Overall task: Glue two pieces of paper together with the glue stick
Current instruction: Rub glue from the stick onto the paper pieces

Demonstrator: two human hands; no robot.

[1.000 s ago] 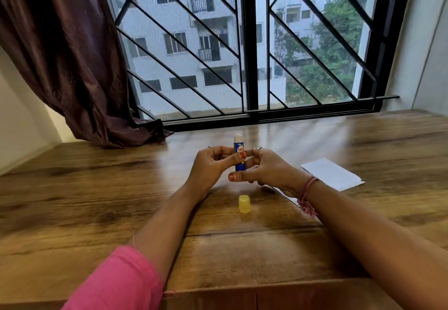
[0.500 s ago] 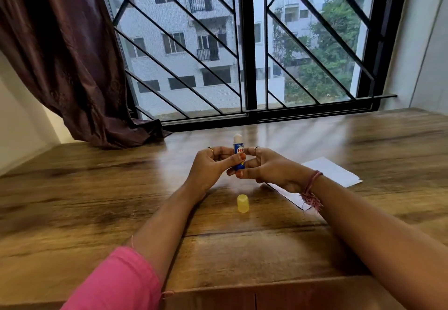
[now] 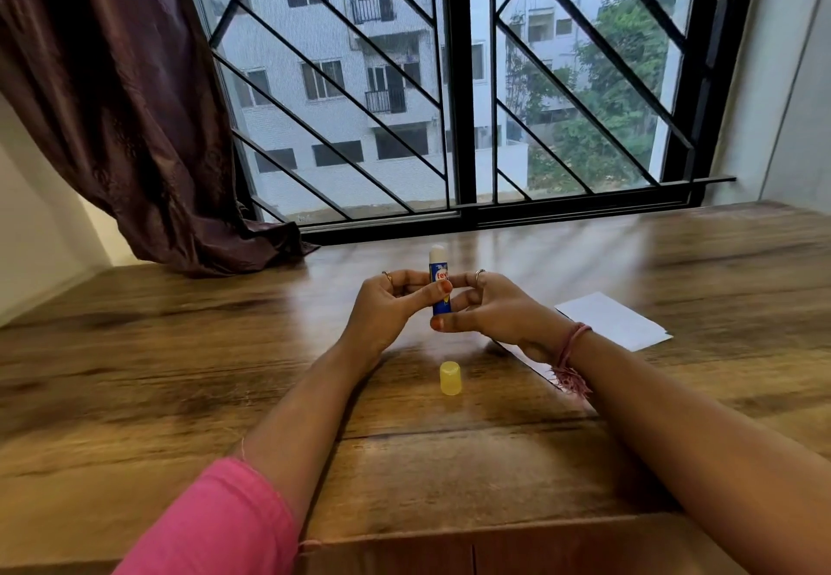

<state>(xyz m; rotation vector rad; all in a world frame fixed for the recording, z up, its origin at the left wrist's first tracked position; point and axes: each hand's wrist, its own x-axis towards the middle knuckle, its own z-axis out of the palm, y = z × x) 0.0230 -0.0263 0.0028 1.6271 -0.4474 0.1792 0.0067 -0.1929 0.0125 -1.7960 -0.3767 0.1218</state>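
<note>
A blue glue stick (image 3: 438, 275) stands upright between both hands above the wooden table (image 3: 225, 349), its white glue tip showing at the top. My left hand (image 3: 386, 304) pinches its body with thumb and fingers. My right hand (image 3: 490, 309) holds its lower end, fingers curled round it. The yellow cap (image 3: 450, 377) stands on the table just in front of the hands. White paper (image 3: 616, 320) lies flat to the right, partly hidden under my right wrist; I cannot tell whether it is one sheet or two.
A barred window (image 3: 458, 79) closes off the table's far edge. A dark curtain (image 3: 126, 102) hangs at the far left, its hem on the table. A white wall (image 3: 791, 79) stands at the right.
The hands and glue stick stay almost in place; the right hand's fingers have shifted slightly at the stick's base. Cap and paper have not moved.
</note>
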